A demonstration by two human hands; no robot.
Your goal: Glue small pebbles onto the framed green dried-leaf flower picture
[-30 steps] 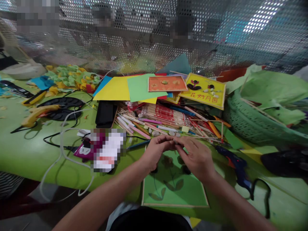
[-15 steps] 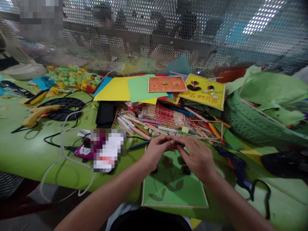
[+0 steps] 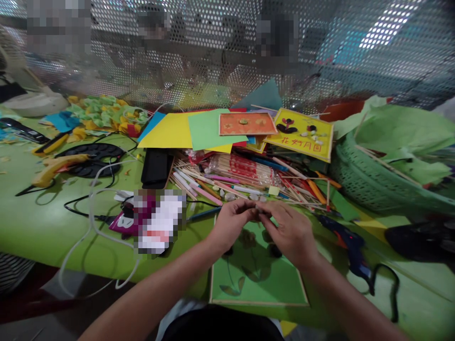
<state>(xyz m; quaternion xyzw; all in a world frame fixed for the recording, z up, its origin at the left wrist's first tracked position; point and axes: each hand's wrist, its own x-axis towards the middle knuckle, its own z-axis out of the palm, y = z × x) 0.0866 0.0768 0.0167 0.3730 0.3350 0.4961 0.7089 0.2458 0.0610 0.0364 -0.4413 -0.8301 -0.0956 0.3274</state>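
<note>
A green card [image 3: 273,291] edged with thin sticks lies at the table's front, with leaf and flower shapes and dark pieces on it. Above its far part, my left hand [image 3: 232,222] and my right hand [image 3: 289,232] meet with bent fingers. Something small shows between the fingertips of both hands, too small to name. Shadows of my hands fall over the card. Just beyond them lie pebbles [image 3: 230,196] and coloured pens [image 3: 206,192].
A blue glue gun [image 3: 350,241] with a black cable lies right of the card. On the left are a phone [image 3: 161,222], a purple power strip [image 3: 124,222], cables and a yellow glue gun [image 3: 59,169]. A green basket [image 3: 373,175] stands at the right.
My fingertips have shifted slightly against each other, and the small thing between them shows a little lighter. My forearms are almost where they were.
</note>
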